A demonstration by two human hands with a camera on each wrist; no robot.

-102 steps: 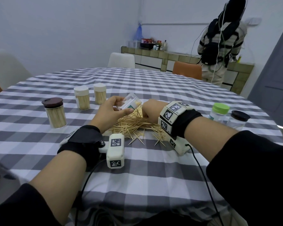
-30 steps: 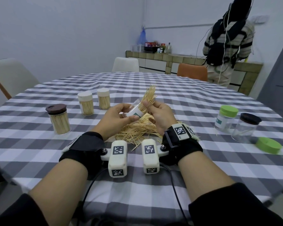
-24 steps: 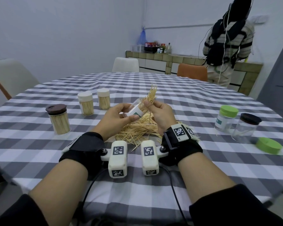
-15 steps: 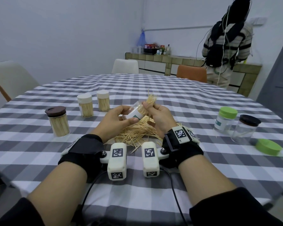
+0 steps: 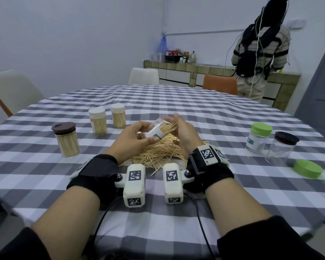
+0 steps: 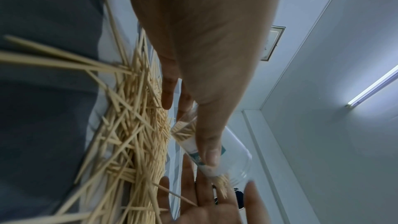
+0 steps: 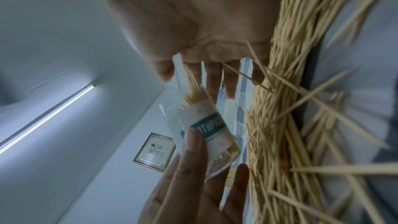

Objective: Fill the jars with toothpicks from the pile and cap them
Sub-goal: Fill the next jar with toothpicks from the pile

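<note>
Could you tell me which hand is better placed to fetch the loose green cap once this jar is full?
Right hand: open and free, on the cap's side. Left hand grips the jar.

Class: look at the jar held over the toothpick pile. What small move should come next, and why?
Probably push with the open right hand to seat the toothpicks fully: they jut from the mouth of the tilted jar that the left hand grips, so the loose green lid could not close yet.

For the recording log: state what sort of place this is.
Probably a home dining room or kitchen corner. A round table under a grey-and-white checked tablecloth has white and orange dining chairs behind it, and a tiled counter along the back wall carries bottles and containers.
</note>
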